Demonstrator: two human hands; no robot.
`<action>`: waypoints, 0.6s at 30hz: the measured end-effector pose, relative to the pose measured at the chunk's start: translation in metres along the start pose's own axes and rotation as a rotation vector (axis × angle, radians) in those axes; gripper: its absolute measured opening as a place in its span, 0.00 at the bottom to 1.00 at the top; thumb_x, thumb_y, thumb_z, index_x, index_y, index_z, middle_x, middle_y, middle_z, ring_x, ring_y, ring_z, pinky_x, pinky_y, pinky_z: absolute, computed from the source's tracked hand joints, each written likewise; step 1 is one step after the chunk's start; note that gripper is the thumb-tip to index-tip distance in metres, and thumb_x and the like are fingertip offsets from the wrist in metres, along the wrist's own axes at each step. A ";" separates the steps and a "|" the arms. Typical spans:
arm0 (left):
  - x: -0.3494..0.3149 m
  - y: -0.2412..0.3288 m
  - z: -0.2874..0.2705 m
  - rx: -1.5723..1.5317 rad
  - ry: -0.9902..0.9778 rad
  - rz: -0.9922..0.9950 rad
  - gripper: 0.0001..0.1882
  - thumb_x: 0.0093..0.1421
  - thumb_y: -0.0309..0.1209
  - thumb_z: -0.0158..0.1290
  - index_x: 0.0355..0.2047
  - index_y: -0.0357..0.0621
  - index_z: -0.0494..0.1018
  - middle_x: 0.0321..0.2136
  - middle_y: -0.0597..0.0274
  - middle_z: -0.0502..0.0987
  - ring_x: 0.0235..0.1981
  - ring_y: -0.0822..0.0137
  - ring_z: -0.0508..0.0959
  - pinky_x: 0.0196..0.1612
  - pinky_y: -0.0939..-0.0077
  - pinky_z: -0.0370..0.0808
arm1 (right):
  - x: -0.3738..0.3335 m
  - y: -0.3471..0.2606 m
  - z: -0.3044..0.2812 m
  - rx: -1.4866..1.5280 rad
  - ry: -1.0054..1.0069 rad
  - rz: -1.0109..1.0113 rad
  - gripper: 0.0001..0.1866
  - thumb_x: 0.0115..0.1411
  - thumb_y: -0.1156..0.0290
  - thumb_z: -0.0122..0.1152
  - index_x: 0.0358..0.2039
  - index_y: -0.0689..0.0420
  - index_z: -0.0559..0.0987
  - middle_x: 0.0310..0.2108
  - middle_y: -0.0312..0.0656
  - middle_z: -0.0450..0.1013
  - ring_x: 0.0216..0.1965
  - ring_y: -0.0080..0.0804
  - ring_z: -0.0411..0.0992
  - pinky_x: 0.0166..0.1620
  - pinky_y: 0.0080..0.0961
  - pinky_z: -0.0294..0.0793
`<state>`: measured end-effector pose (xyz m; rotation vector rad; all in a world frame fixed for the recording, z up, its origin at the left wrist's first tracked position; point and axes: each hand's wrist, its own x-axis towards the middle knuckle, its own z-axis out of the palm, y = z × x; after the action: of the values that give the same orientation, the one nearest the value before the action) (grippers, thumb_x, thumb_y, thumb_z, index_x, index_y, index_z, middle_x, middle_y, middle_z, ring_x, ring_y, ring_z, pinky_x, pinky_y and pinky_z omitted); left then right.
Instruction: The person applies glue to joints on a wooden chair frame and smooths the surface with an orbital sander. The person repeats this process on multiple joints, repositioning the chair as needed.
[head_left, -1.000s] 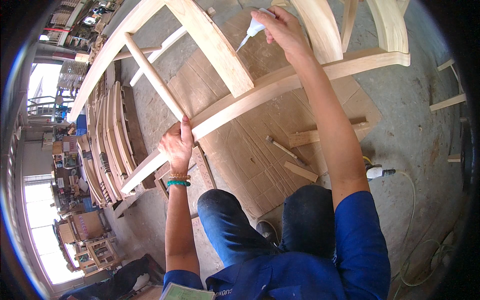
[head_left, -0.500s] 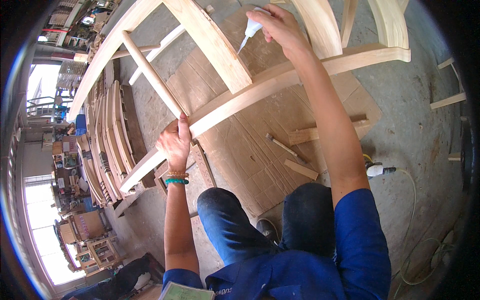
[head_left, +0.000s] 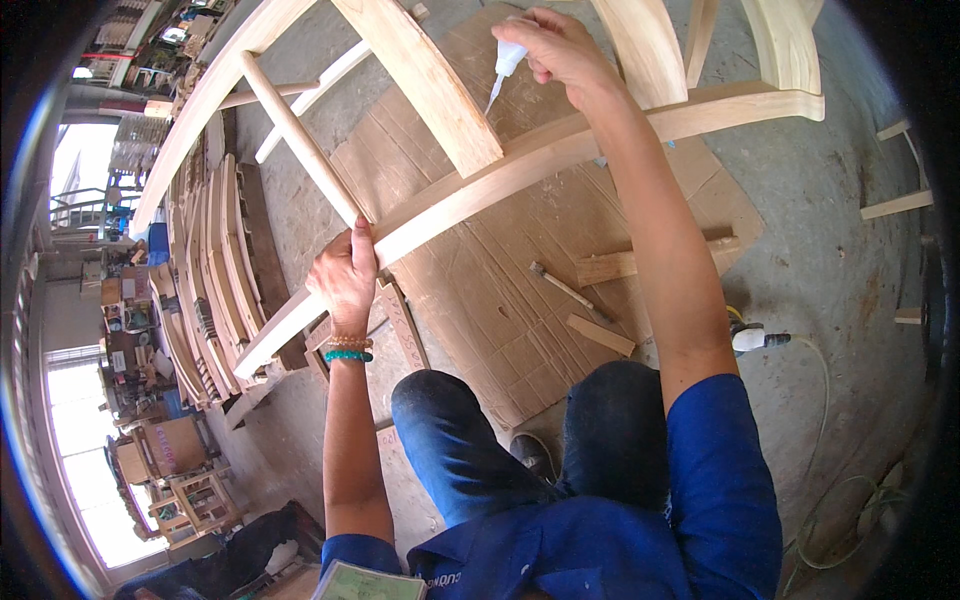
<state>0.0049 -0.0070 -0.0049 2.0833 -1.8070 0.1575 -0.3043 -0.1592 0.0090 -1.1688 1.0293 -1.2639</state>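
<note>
Head cam: L hand (head_left: 343,278) grips wood rail (head_left: 470,200), R hand (head_left: 565,50) clutches white btl (head_left: 510,57), nozzle (head_left: 495,93) by crosspiece (head_left: 425,85) edge, looks like gluing step; next squeeze prob needs steady aim.

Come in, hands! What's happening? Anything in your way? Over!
Left hand: gripping wooden rail. Right hand: holding white bottle, nozzle beside slat. Hammer-like tool on cardboard, away from both hands.
</note>
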 end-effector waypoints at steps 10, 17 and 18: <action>-0.001 0.000 -0.004 -0.006 -0.007 -0.029 0.32 0.63 0.58 0.38 0.18 0.48 0.78 0.10 0.61 0.72 0.17 0.59 0.77 0.26 0.66 0.71 | -0.005 -0.001 0.012 -0.044 -0.028 -0.015 0.11 0.52 0.61 0.64 0.25 0.54 0.75 0.17 0.28 0.64 0.14 0.13 0.51 0.18 0.16 0.46; -0.001 0.002 -0.004 0.005 -0.004 -0.041 0.32 0.62 0.58 0.39 0.18 0.48 0.78 0.10 0.61 0.72 0.17 0.59 0.76 0.26 0.65 0.70 | -0.004 0.000 0.013 -0.058 -0.120 -0.018 0.11 0.52 0.61 0.64 0.26 0.54 0.75 0.18 0.29 0.65 0.14 0.12 0.52 0.17 0.15 0.46; -0.001 0.002 -0.004 0.010 -0.004 -0.038 0.32 0.62 0.58 0.39 0.17 0.48 0.78 0.10 0.60 0.72 0.16 0.59 0.76 0.26 0.65 0.70 | -0.004 0.001 0.013 -0.061 -0.119 -0.032 0.11 0.52 0.61 0.64 0.26 0.54 0.75 0.18 0.30 0.66 0.15 0.12 0.52 0.17 0.14 0.46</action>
<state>0.0038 -0.0049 -0.0007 2.1247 -1.7709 0.1531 -0.2920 -0.1546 0.0099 -1.2962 0.9698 -1.1797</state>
